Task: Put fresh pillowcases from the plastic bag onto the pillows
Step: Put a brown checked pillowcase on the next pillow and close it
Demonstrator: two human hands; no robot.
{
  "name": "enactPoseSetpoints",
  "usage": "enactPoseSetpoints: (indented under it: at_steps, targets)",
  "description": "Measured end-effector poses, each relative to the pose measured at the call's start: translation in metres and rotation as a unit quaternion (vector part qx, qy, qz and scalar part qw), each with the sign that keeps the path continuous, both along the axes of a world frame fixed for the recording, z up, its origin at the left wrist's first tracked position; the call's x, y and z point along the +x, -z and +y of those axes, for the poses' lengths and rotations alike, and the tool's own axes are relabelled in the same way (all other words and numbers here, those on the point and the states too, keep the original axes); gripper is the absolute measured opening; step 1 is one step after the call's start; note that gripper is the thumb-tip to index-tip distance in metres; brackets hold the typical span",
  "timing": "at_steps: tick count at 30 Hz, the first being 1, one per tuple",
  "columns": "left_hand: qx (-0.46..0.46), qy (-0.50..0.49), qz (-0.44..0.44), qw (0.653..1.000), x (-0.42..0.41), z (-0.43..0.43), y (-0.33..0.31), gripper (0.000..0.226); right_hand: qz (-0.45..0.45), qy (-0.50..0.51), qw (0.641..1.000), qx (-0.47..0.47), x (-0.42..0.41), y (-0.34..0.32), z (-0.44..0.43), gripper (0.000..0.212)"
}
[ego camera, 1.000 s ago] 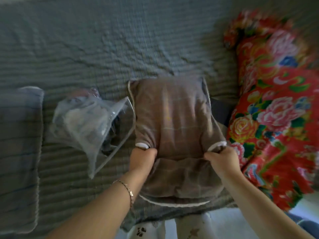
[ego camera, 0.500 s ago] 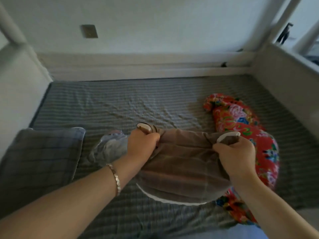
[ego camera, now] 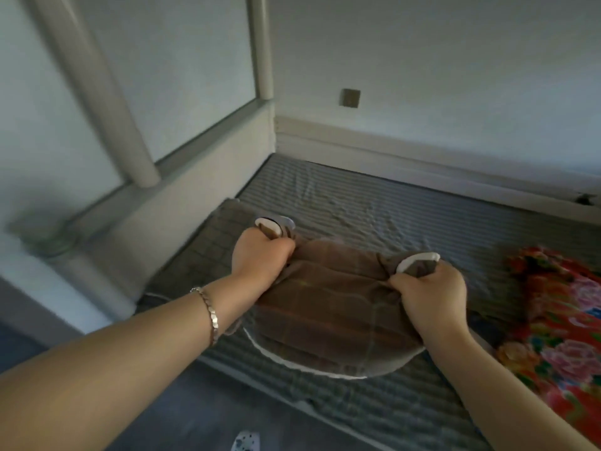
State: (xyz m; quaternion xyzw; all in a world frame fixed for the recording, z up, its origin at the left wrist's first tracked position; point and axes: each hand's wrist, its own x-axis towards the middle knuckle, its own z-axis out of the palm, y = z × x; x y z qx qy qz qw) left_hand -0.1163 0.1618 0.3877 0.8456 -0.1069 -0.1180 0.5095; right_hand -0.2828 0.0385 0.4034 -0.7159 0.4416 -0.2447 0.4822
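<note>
Bracelet (ego camera: pixel 208 315) links are seen on the left wrist, nearest. Bunched far corners of the brown checked pillowcase (ego camera: pixel 328 323), at the near edge of the striped bed sheet (ego camera: pixel 374 206), are gripped by the left hand (ego camera: pixel 260 260) and right hand (ego camera: pixel 432 294). A floral quilt (ego camera: pixel 559 323) is seen at right, and a grey checked pillow (ego camera: pixel 208 247) beyond the left hand.

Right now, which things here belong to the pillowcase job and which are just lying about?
Job: brown pillowcase, gripped by left hand and right hand; grey checked pillow.
Lying about: floral quilt; glass jar.
</note>
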Motion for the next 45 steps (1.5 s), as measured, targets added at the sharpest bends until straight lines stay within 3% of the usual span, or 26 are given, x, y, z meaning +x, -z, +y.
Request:
enactPoseSetpoints:
  at_steps: [5, 9, 15, 20, 21, 23, 26, 30, 33, 35, 36, 38, 40, 43, 45]
  targets:
    - [0.023, -0.047, -0.052, 0.997, 0.067, 0.073, -0.004, 0.029, -0.012, -0.062, 0.998, 0.014, 0.081, 0.016, 0.051, 0.018]
    - [0.029, -0.072, -0.022, 0.997, 0.139, 0.126, 0.02, 0.031, 0.0, -0.098, 0.995, 0.029, 0.158, 0.04, 0.092, 0.02]
    - [0.127, 0.014, 0.018, 0.992, 0.282, 0.182, 0.07, 0.033, 0.064, -0.064, 0.985, 0.146, 0.289, 0.105, 0.139, 0.029]
    - [0.198, 0.061, 0.093, 0.974, 0.389, 0.175, 0.122, 0.015, 0.122, -0.016, 0.963, 0.239, 0.359, 0.162, 0.149, 0.02]
    - [0.202, 0.058, 0.106, 0.972, 0.405, 0.171, 0.133, 0.02, 0.128, -0.011, 0.958, 0.257, 0.368, 0.172, 0.15, 0.018]
    - [0.177, 0.042, 0.139, 0.973, 0.439, 0.153, 0.154, 0.033, 0.144, -0.009, 0.952, 0.272, 0.394, 0.191, 0.142, 0.015]
    - [0.1, -0.001, 0.206, 0.973, 0.485, 0.111, 0.173, 0.036, 0.147, -0.01, 0.957, 0.251, 0.44, 0.213, 0.103, 0.012]
    - [-0.006, -0.08, 0.224, 0.971, 0.56, 0.04, 0.189, 0.019, 0.057, 0.043, 0.941, 0.33, 0.515, 0.231, 0.027, 0.014]
    - [-0.05, -0.017, 0.138, 0.989, 0.598, -0.009, 0.196, 0.005, -0.06, 0.02, 0.92, 0.386, 0.573, 0.237, -0.023, 0.017]
    - [-0.082, 0.014, 0.129, 0.988, 0.605, -0.032, 0.22, 0.024, -0.138, -0.01, 0.885, 0.443, 0.602, 0.255, -0.05, 0.035]
    - [-0.062, 0.034, 0.128, 0.989, 0.602, -0.038, 0.242, 0.035, -0.142, -0.026, 0.885, 0.443, 0.611, 0.276, -0.058, 0.039]
    - [0.078, 0.104, 0.124, 0.984, 0.586, -0.028, 0.295, 0.047, -0.042, -0.053, 0.924, 0.377, 0.607, 0.331, -0.053, 0.041]
    - [0.203, 0.115, 0.182, 0.955, 0.57, 0.001, 0.348, 0.071, 0.069, -0.041, 0.933, 0.351, 0.58, 0.38, -0.034, 0.072]
    - [0.234, 0.043, 0.297, 0.925, 0.555, 0.053, 0.394, 0.097, 0.182, -0.059, 0.878, 0.438, 0.53, 0.427, 0.007, 0.106]
    - [0.226, 0.009, 0.334, 0.915, 0.553, 0.075, 0.409, 0.092, 0.218, -0.104, 0.829, 0.504, 0.507, 0.442, 0.039, 0.114]
